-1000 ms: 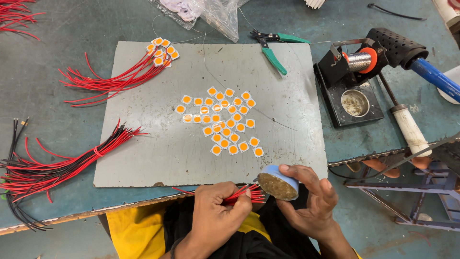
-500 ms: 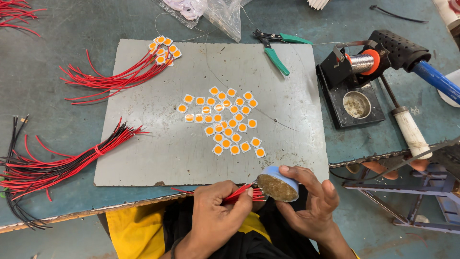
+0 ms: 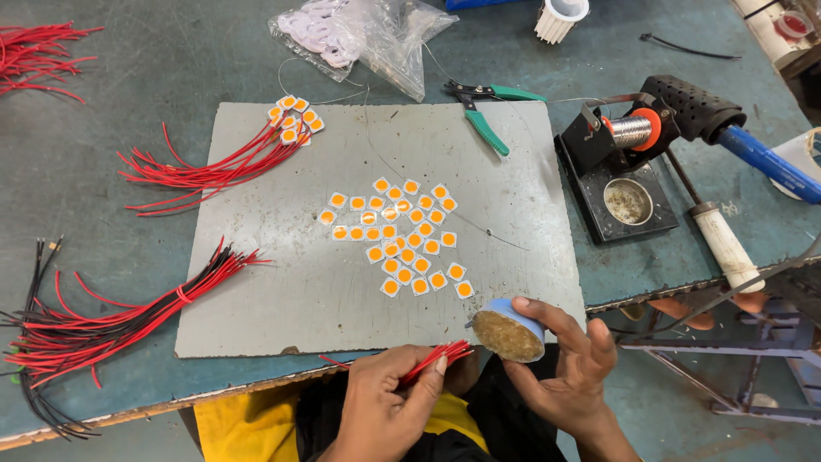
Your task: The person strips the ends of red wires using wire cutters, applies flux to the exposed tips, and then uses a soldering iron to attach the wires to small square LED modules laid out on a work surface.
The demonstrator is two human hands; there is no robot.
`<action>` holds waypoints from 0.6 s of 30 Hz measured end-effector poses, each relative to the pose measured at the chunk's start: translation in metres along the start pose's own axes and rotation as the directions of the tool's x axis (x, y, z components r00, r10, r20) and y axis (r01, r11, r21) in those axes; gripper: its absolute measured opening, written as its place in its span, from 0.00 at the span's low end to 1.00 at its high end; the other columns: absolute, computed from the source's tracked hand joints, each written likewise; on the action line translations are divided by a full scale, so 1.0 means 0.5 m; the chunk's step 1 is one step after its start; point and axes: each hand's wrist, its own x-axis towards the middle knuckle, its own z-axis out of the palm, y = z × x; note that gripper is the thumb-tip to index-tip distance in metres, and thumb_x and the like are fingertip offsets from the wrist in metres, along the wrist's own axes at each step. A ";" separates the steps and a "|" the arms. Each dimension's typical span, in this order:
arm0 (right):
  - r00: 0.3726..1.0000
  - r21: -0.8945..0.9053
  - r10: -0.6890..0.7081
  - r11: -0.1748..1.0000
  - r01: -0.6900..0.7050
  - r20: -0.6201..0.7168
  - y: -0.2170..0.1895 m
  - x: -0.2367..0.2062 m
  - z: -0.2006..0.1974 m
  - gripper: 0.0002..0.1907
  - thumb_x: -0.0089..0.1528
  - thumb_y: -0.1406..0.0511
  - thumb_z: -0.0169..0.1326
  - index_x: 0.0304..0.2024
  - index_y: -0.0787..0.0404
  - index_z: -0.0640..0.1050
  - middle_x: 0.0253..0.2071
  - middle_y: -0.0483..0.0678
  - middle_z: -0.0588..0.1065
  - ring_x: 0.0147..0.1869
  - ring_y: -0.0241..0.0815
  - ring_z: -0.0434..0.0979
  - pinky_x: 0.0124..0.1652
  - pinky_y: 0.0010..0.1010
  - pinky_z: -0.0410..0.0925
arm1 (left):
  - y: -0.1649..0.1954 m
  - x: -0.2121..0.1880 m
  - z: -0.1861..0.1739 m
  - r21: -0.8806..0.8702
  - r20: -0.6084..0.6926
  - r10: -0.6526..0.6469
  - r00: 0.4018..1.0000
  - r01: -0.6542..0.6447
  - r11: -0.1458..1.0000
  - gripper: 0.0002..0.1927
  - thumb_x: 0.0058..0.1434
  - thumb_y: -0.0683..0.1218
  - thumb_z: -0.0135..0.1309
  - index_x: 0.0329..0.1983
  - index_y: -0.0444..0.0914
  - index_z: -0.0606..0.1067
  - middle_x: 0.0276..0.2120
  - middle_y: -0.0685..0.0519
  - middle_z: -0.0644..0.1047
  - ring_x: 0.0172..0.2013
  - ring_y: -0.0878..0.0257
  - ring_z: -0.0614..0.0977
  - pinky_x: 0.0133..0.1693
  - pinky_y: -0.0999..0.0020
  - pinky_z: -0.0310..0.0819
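Two hands are held just off the worktop's point(image 3: 103, 214) near edge: left hand point(image 3: 385, 411) pinched on thin red wires point(image 3: 438, 355), right hand point(image 3: 573, 368) clasped round a small round blue tin of brownish paste point(image 3: 509, 329), wire tips beside it.

A teal workbench point(image 3: 103, 103) is covered at the centre of the frame by a grey mat point(image 3: 282, 308). Red wire bundles point(image 3: 111, 329) are spread at the lower left — more red wires point(image 3: 38, 47) at the upper left. A clear plastic bag point(image 3: 368, 38) and green-handled cutters point(image 3: 483, 107) are seen at the top — a soldering-iron stand point(image 3: 620, 184) is placed at the right.
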 end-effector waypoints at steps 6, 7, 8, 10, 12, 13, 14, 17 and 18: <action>0.998 0.015 -0.047 0.999 0.046 0.043 -0.013 0.005 0.013 0.64 0.53 0.78 0.63 0.75 0.40 0.36 0.60 0.62 0.71 0.59 0.54 0.79 0.56 0.44 0.76 | -0.020 -0.012 -0.007 -0.063 -0.044 -0.131 0.990 0.128 0.990 0.09 0.57 0.41 0.62 0.24 0.31 0.78 0.14 0.57 0.72 0.19 0.74 0.67 0.21 0.73 0.61; 0.997 0.025 -0.053 0.998 0.052 0.056 -0.016 0.005 0.013 0.64 0.53 0.78 0.64 0.75 0.40 0.36 0.60 0.62 0.71 0.59 0.54 0.80 0.55 0.44 0.77 | -0.023 -0.014 -0.007 -0.056 -0.053 -0.136 0.989 0.133 0.989 0.12 0.56 0.41 0.62 0.21 0.30 0.76 0.13 0.57 0.69 0.19 0.74 0.65 0.21 0.72 0.59; 0.996 0.035 -0.059 0.998 0.057 0.070 -0.019 0.006 0.015 0.64 0.54 0.78 0.64 0.75 0.40 0.36 0.60 0.62 0.71 0.59 0.54 0.80 0.55 0.44 0.77 | -0.027 -0.016 -0.010 -0.086 -0.056 -0.118 0.991 0.113 0.990 0.11 0.56 0.40 0.61 0.21 0.30 0.76 0.13 0.58 0.69 0.19 0.74 0.65 0.21 0.72 0.59; 0.995 0.038 -0.072 0.997 0.070 0.074 -0.024 0.008 0.020 0.64 0.54 0.78 0.64 0.75 0.39 0.37 0.60 0.62 0.71 0.58 0.54 0.80 0.54 0.44 0.77 | -0.034 -0.019 -0.014 -0.146 -0.068 -0.081 0.994 0.070 0.987 0.10 0.55 0.39 0.60 0.21 0.31 0.75 0.14 0.59 0.69 0.20 0.76 0.65 0.21 0.73 0.59; 0.993 0.043 -0.085 0.996 0.081 0.082 -0.027 0.010 0.025 0.64 0.54 0.78 0.64 0.75 0.39 0.37 0.59 0.61 0.72 0.58 0.54 0.80 0.53 0.44 0.77 | -0.039 -0.019 -0.020 -0.146 -0.066 -0.083 0.994 0.073 0.987 0.10 0.55 0.38 0.59 0.20 0.31 0.73 0.13 0.59 0.67 0.19 0.75 0.63 0.21 0.73 0.57; 0.992 0.045 -0.089 0.995 0.085 0.087 -0.029 0.012 0.028 0.64 0.54 0.78 0.64 0.75 0.38 0.37 0.59 0.61 0.72 0.57 0.54 0.80 0.53 0.44 0.77 | -0.040 -0.019 -0.022 -0.145 -0.066 -0.084 0.994 0.074 0.987 0.10 0.54 0.38 0.58 0.19 0.31 0.72 0.13 0.59 0.66 0.19 0.75 0.62 0.21 0.72 0.55; 0.991 0.048 -0.094 0.995 0.089 0.092 -0.030 0.013 0.030 0.64 0.54 0.78 0.64 0.75 0.38 0.37 0.59 0.61 0.72 0.57 0.54 0.80 0.53 0.44 0.77 | -0.040 -0.020 -0.023 -0.147 -0.066 -0.085 0.994 0.075 0.986 0.10 0.54 0.38 0.58 0.19 0.31 0.72 0.13 0.59 0.66 0.18 0.75 0.62 0.20 0.72 0.55; 0.989 0.042 -0.111 0.993 0.107 0.099 -0.035 0.017 0.031 0.65 0.53 0.77 0.66 0.75 0.38 0.37 0.59 0.60 0.73 0.56 0.53 0.81 0.51 0.41 0.77 | -0.039 -0.021 -0.023 -0.138 -0.064 -0.079 0.995 0.069 0.988 0.11 0.53 0.38 0.58 0.18 0.31 0.71 0.12 0.59 0.65 0.17 0.75 0.62 0.20 0.72 0.54; 0.988 0.038 -0.118 0.993 0.115 0.104 -0.036 0.019 0.031 0.65 0.53 0.77 0.66 0.75 0.38 0.37 0.58 0.60 0.73 0.55 0.53 0.81 0.52 0.42 0.77 | -0.039 -0.021 -0.023 -0.125 -0.061 -0.068 0.996 0.060 0.990 0.11 0.53 0.38 0.58 0.18 0.31 0.71 0.12 0.60 0.65 0.17 0.75 0.62 0.20 0.72 0.54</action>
